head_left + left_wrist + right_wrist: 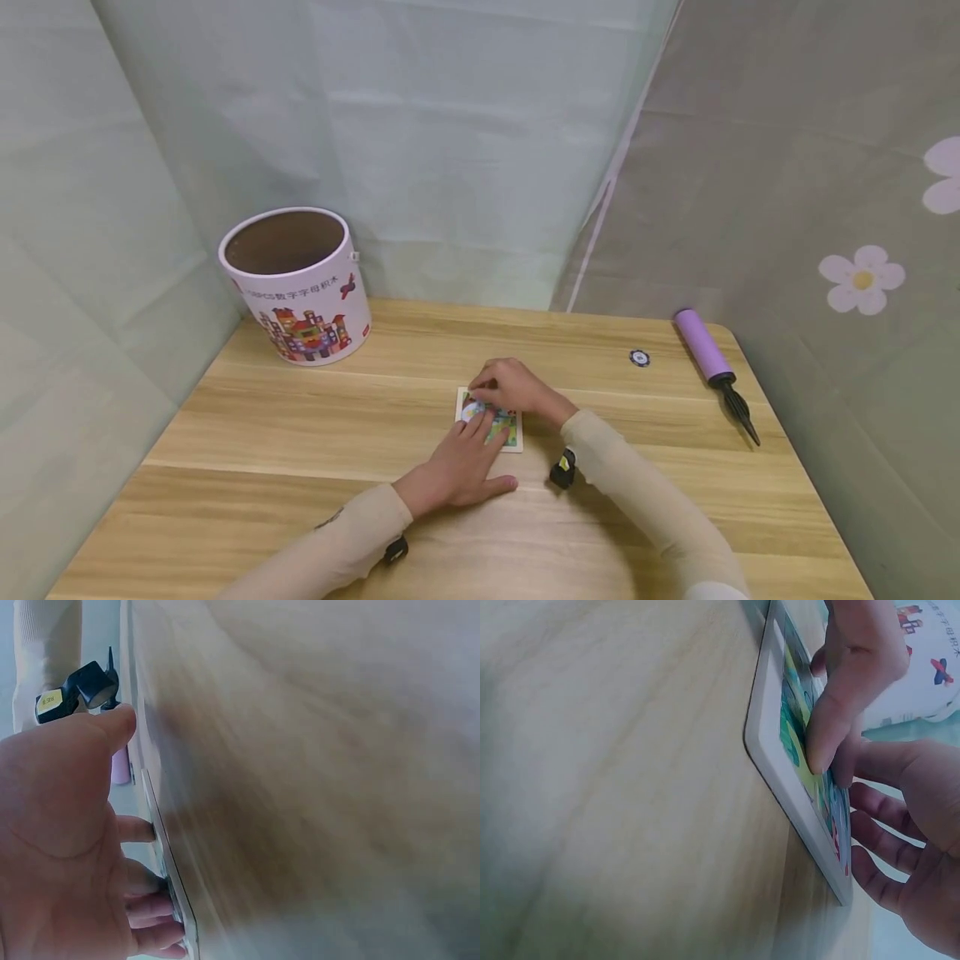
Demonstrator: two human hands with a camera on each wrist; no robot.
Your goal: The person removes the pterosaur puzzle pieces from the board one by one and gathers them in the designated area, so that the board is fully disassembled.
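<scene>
A small square picture puzzle (pixel 514 444) with a pale frame and a bright green, blue and red picture lies flat on the table. My left hand (pixel 467 463) rests over its near left part, fingers stretched across the picture and thumb spread out on the tabletop. At the far left edge of the puzzle is my right hand (pixel 517 387), its thumb and index finger bent close together over the picture. In the right wrist view the other fingers (pixel 885 840) of that hand line the puzzle's edge; I cannot tell whether it pinches a loose piece.
A white bucket (pixel 352 308) printed with building blocks stands at the back left of the wooden table (pixel 300 433). Toward the back right lies a round dark-and-white chip (pixel 640 357). A purple hand pump (pixel 705 346) with a black nozzle lies along the right edge. Cloth screens surround the table.
</scene>
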